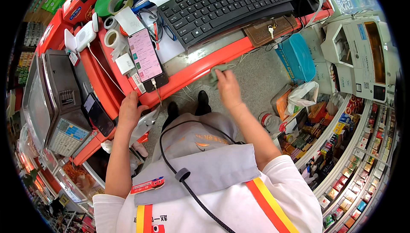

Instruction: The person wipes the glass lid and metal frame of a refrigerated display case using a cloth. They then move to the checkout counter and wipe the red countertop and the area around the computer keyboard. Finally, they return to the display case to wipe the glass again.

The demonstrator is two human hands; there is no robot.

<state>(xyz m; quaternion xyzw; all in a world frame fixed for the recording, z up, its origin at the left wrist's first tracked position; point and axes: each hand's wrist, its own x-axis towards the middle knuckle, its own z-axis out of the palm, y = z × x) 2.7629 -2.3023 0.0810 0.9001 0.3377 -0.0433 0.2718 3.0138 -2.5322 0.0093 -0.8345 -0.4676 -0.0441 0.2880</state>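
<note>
My right hand is closed on a grey-green cloth, held at the front edge of the red counter. Resting against the counter's red rim, my left hand has its thumb apart from the fingers and holds nothing I can see. Just beyond it a phone with a lit pink screen lies on the counter, a white cable plugged into its lower end. A white charger block is beside that phone. Left of my left hand, a second, dark phone leans by a weighing scale.
A black keyboard sits across the counter, near keys on a brown pad. Tape rolls crowd the left. A blue bin and a white printer-like machine stand at right, above shelves of small packs.
</note>
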